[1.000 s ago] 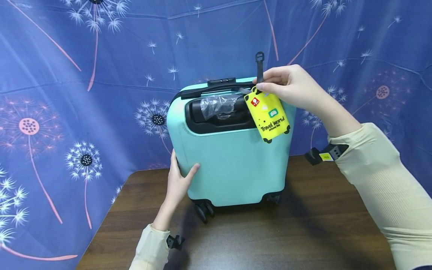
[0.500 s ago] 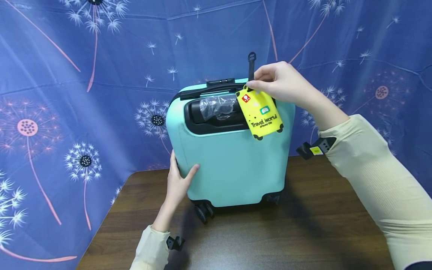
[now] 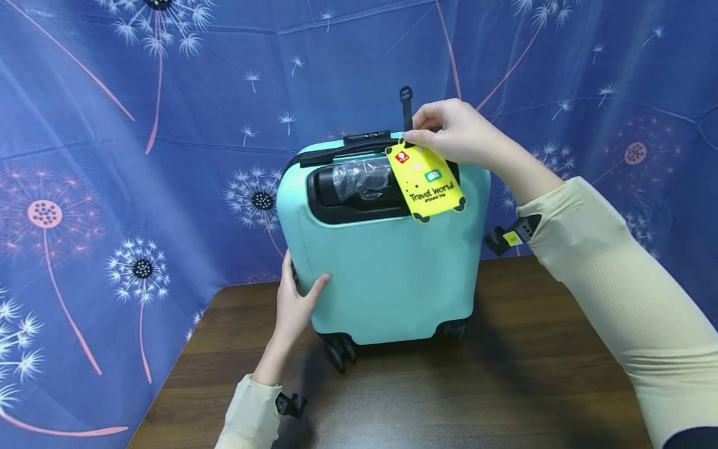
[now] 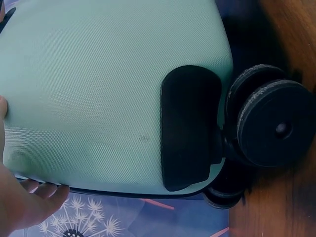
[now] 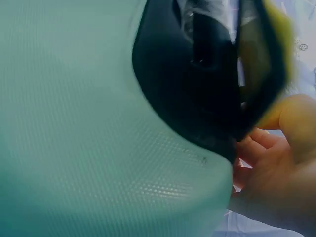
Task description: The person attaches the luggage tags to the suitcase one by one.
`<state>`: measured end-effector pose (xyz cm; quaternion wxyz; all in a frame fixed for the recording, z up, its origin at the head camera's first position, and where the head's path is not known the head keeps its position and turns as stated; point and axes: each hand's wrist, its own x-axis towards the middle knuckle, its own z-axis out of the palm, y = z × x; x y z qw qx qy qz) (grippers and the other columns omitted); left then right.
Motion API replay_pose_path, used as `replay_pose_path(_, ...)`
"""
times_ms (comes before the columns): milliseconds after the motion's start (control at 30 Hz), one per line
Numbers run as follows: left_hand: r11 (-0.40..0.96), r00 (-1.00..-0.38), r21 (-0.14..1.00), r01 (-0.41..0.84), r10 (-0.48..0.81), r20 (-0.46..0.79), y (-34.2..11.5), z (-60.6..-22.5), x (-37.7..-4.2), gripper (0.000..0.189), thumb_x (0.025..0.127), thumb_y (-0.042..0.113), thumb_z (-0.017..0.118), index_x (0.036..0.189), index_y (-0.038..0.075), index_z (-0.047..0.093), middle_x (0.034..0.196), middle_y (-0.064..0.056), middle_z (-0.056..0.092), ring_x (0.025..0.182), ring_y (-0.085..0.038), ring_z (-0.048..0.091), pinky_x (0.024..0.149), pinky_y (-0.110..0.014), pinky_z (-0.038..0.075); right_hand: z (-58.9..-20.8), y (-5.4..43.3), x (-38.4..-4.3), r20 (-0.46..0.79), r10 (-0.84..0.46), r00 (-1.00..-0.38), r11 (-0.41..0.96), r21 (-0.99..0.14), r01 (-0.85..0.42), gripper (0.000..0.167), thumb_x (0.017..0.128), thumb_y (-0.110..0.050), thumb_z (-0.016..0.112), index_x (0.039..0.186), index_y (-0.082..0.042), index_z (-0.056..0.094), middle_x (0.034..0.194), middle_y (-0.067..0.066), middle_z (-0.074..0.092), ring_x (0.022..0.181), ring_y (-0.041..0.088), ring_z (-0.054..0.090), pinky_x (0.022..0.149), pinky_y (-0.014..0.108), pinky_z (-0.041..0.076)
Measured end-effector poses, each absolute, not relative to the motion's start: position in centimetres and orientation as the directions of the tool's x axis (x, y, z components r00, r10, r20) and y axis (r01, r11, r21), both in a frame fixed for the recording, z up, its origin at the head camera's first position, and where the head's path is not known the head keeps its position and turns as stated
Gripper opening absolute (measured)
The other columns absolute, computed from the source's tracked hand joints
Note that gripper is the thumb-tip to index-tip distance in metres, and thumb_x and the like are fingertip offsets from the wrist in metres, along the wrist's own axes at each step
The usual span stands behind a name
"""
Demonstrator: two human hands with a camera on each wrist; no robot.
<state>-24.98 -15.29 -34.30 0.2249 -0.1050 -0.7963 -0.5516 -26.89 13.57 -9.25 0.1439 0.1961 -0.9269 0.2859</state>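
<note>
A mint-green suitcase (image 3: 387,280) stands upright on its black wheels (image 3: 338,353). At its lower left side my left hand (image 3: 294,305) holds the shell, thumb on the front and fingers round the side; in the left wrist view the fingers (image 4: 52,195) bend at the edge. My right hand (image 3: 457,134) pinches the black strap (image 3: 407,112) of a yellow luggage tag (image 3: 429,184) near the suitcase's top. The strap's buckle end points up, and the tag hangs tilted over the recess. In the right wrist view the tag is blurred and partly cut off.
A black carry handle (image 3: 359,148) runs along the suitcase top beside a combination lock (image 3: 367,137). Clear plastic wrap (image 3: 361,178) covers the trolley handle in the black recess. The brown wooden table (image 3: 449,399) lies underneath; a blue dandelion-print cloth (image 3: 348,68) hangs behind.
My right hand has carried the luggage tag leftward along the suitcase top, and the tag has risen slightly. The left hand and suitcase have stayed in place.
</note>
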Motion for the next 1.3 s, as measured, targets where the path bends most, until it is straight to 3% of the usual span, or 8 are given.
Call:
replay_pose_path(433, 0.379, -0.875, 0.83, 0.408, -0.098, 0.475, -15.3, -34.4, -24.9, 0.084, 0.084, 0.04, 0.069, 0.148, 0.038, 0.014, 0.145, 0.001, 0.037, 0.128, -0.024, 0.043, 0.098, -0.051, 0.041, -9.3, 12.7, -28.9, 0.449, -0.33, -0.83, 0.746, -0.415, -0.521, 0.033, 0.094, -0.03, 0.054, 0.112, -0.003, 0.061, 0.115, 0.011, 0.052, 0.103, 0.024, 0.048, 0.082, 0.033, 0.038)
replay_pose_path(733, 0.388, -0.873, 0.825, 0.412, -0.091, 0.479, -15.2, -34.3, -24.8, 0.085, 0.084, 0.04, 0.069, 0.148, 0.037, 0.013, 0.146, 0.001, 0.035, 0.128, -0.024, 0.042, 0.099, -0.051, 0.04, -9.7, 12.8, -30.0, 0.419, -0.32, -0.85, 0.725, -0.469, -0.504, 0.032, 0.094, -0.034, 0.054, 0.111, -0.007, 0.062, 0.105, 0.011, 0.057, 0.089, 0.02, 0.052, 0.073, 0.027, 0.039)
replay_pose_path(867, 0.385, -0.863, 0.81, 0.442, -0.062, 0.501, -15.6, -34.0, -24.8, 0.082, 0.086, 0.035, 0.067, 0.149, 0.03, 0.015, 0.142, -0.002, 0.037, 0.124, -0.024, 0.044, 0.096, -0.049, 0.041, -9.9, 12.9, -30.3, 0.438, -0.332, -0.835, 0.699, -0.48, -0.53, 0.032, 0.094, -0.034, 0.054, 0.11, -0.007, 0.063, 0.104, 0.01, 0.057, 0.09, 0.019, 0.05, 0.075, 0.027, 0.038)
replay_pose_path(1067, 0.339, -0.859, 0.812, 0.475, -0.023, 0.512, -16.6, -33.3, -25.1, 0.06, 0.096, 0.026, 0.052, 0.148, 0.017, 0.022, 0.14, -0.01, 0.037, 0.12, -0.026, 0.042, 0.092, -0.046, 0.04, -10.2, 12.9, -30.4, 0.444, -0.326, -0.834, 0.676, -0.508, -0.534, 0.033, 0.094, -0.035, 0.054, 0.11, -0.007, 0.063, 0.105, 0.009, 0.056, 0.092, 0.019, 0.049, 0.076, 0.027, 0.036)
replay_pose_path(1300, 0.285, -0.818, 0.806, 0.519, -0.107, 0.565, -17.3, -31.3, -25.3, 0.043, 0.1, 0.027, 0.042, 0.138, 0.007, 0.041, 0.136, -0.01, 0.045, 0.111, -0.017, 0.05, 0.09, -0.031, 0.044, -10.3, 13.0, -30.3, 0.444, -0.33, -0.833, 0.671, -0.509, -0.538, 0.033, 0.094, -0.035, 0.054, 0.111, -0.008, 0.063, 0.105, 0.008, 0.056, 0.093, 0.017, 0.048, 0.077, 0.027, 0.036)
